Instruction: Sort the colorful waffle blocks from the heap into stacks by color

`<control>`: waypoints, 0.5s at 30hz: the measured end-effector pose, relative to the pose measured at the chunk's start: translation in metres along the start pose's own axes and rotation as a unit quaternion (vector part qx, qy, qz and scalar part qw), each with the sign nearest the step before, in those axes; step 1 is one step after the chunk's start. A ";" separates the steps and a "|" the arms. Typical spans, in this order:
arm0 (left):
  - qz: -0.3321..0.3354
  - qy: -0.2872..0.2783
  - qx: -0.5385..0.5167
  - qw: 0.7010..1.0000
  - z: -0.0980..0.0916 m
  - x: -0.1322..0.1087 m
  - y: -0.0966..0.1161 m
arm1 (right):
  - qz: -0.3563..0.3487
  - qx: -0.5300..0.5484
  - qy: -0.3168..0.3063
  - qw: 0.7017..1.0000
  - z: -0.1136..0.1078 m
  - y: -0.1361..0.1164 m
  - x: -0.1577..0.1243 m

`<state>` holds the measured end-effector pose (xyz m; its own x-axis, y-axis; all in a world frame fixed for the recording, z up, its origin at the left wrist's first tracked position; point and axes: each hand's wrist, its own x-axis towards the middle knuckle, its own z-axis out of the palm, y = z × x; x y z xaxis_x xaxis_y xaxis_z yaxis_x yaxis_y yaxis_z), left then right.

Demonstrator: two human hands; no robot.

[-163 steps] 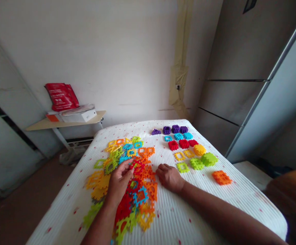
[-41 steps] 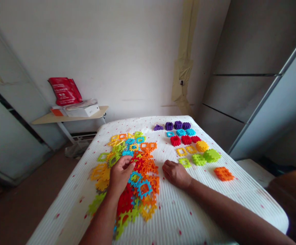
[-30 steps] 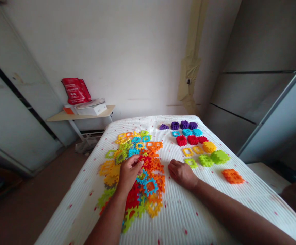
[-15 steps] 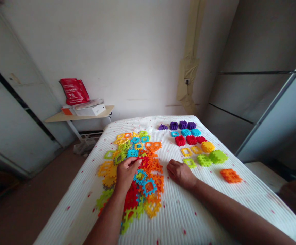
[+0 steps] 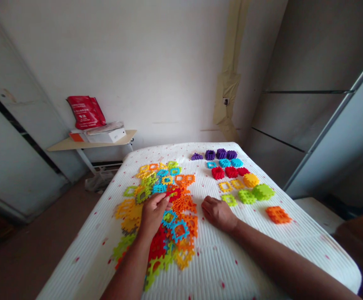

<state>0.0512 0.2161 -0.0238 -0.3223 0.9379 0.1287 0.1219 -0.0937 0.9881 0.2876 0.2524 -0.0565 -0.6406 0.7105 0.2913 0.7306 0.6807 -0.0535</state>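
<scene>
the fingers (image 5: 162,204) of our left hand (image 5: 151,213) pinch a red piece (image 5: 177,192) over the heap of toothed pieces (image 5: 158,243); should teeth catch, others could drag along. our right hand (image 5: 218,212) rests curled closed on the bench (image 5: 214,258), nothing showing in it.

Decent lane up the middle, except a hand's parked in it
The bare strip of white cloth (image 5: 205,183) between the loose pile (image 5: 186,203) and the sorted stacks (image 5: 247,196) is open at the far end, but lower down the curled right hand (image 5: 219,213) plugs it, leaving just a sliver beside the pile. Right forearm (image 5: 281,254) fences off the near right. Over the pile, the left hand (image 5: 154,213) with its red piece (image 5: 173,194) blocks things; outer left cloth's wide open.
</scene>
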 end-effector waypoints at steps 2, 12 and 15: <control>0.007 -0.012 0.001 1.000 0.001 0.000 0.000 | 0.000 0.000 0.002 1.000 0.000 0.000 0.000; 0.095 -0.034 0.128 0.987 -0.004 0.002 -0.008 | 0.009 0.012 0.000 1.000 -0.002 -0.002 0.000; 0.163 -0.029 0.209 0.964 -0.005 0.002 -0.007 | 0.027 0.075 0.007 0.997 -0.002 0.002 0.001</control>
<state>0.0455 0.2170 -0.0297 -0.1505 0.8997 0.4097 0.5785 -0.2559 0.7745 0.2892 0.2540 -0.0543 -0.5975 0.7445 0.2978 0.7194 0.6618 -0.2109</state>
